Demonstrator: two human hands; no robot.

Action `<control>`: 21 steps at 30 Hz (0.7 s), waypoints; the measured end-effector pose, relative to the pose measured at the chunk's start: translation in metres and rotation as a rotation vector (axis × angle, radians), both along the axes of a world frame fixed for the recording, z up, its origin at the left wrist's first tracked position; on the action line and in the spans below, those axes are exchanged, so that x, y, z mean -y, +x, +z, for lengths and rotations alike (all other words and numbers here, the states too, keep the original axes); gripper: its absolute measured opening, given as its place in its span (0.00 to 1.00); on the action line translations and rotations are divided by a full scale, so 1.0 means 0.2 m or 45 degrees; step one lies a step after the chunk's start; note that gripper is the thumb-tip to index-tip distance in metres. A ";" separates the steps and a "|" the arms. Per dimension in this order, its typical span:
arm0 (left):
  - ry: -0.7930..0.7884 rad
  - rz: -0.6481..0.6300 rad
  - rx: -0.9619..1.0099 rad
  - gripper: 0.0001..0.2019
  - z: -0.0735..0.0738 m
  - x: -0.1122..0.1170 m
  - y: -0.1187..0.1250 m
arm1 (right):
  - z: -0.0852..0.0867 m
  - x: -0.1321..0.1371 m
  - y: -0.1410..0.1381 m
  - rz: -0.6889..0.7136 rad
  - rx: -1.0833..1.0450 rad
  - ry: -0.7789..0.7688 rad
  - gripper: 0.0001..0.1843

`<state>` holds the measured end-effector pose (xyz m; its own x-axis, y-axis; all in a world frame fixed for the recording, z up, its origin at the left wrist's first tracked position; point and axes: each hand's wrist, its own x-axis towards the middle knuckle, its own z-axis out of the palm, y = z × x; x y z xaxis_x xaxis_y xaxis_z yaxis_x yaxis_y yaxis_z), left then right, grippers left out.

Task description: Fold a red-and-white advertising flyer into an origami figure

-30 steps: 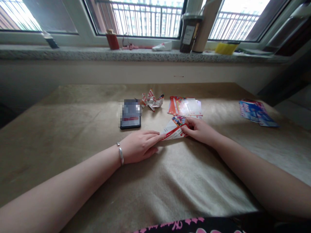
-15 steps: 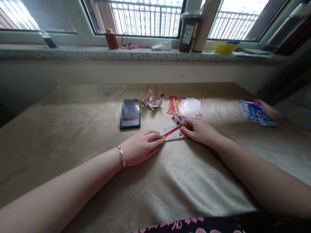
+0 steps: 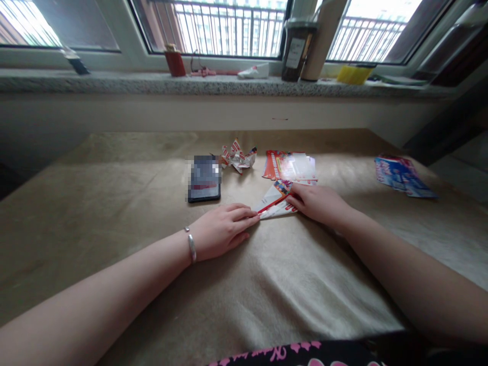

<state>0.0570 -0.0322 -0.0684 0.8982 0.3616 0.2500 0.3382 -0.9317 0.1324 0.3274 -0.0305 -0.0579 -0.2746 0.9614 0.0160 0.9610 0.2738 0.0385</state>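
A folded sheet of printed paper [image 3: 273, 195], white with red and orange bands, lies on the table between my hands. My left hand [image 3: 225, 230], with a silver bracelet at the wrist, rests flat, fingers stretched out and their tips on the paper's pointed left corner. At the opposite end, my right hand [image 3: 319, 203] has its thumb and fingers closed on the paper's right side, partly covering it. Just behind the paper is a stack of red and white printed sheets [image 3: 284, 165]. A crumpled folded paper shape [image 3: 239, 157] sits farther back to the left.
A phone [image 3: 205, 180] lies left of the crumpled shape. Blue and red leaflets [image 3: 402, 177] lie at the right of the table [image 3: 114, 203]. On the stone sill [image 3: 133, 85] stand a lidded dark container [image 3: 296, 51], a red container [image 3: 175, 62] and a yellow object [image 3: 355, 75].
My right hand has shifted slightly right along the paper. The fold near it now looks narrower, with the red band thinner. My left hand stays almost in place.
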 end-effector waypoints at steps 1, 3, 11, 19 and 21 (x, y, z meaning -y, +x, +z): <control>-0.004 0.003 -0.001 0.18 0.00 0.00 0.00 | 0.00 0.00 0.00 0.006 -0.006 -0.005 0.15; -0.008 0.002 0.003 0.18 0.00 0.00 0.00 | -0.01 -0.01 0.01 0.005 -0.023 -0.011 0.15; -0.019 0.007 0.024 0.18 0.00 0.00 0.00 | -0.02 -0.02 0.01 -0.046 -0.182 -0.069 0.12; 0.021 -0.019 -0.005 0.18 0.01 0.00 0.01 | -0.04 0.00 0.01 0.127 -0.323 0.259 0.11; 0.031 -0.019 -0.004 0.18 0.01 0.00 0.01 | -0.03 0.00 -0.01 0.284 -0.274 0.314 0.11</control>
<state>0.0593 -0.0315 -0.0656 0.9042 0.3420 0.2559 0.3246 -0.9396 0.1087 0.3260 -0.0309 -0.0643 -0.4413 0.8388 0.3189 0.8723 0.4843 -0.0668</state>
